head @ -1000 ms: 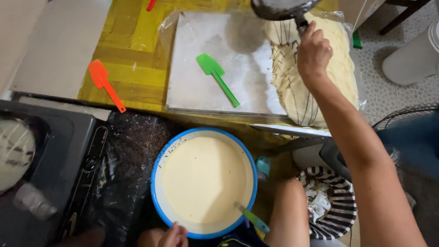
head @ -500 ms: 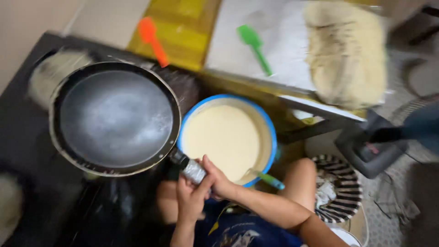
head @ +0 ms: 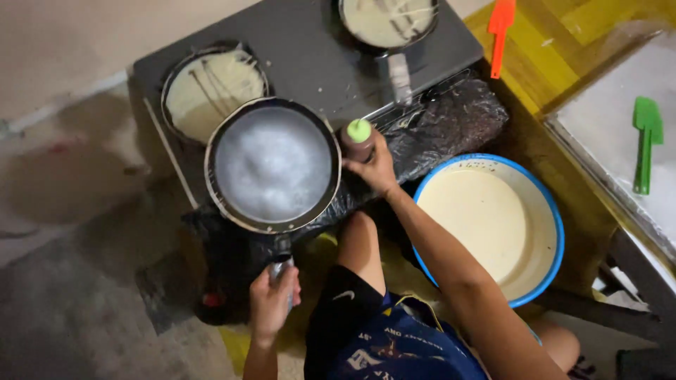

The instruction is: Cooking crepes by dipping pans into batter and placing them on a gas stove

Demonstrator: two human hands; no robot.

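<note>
An empty pan (head: 273,165) is held level by its handle in the closed left hand (head: 273,302), just in front of the stove (head: 310,49). A small green-capped bottle (head: 358,139) is gripped in the right hand (head: 373,165), touching the pan's right rim. The step is judged to be greasing the pan; tipping the bottle over it is called for next. The batter bowl (head: 493,225) stands beside the right forearm.

One head-worn camera looks steeply down (fairly close) over the stove (head: 310,56) and floor.
</note>
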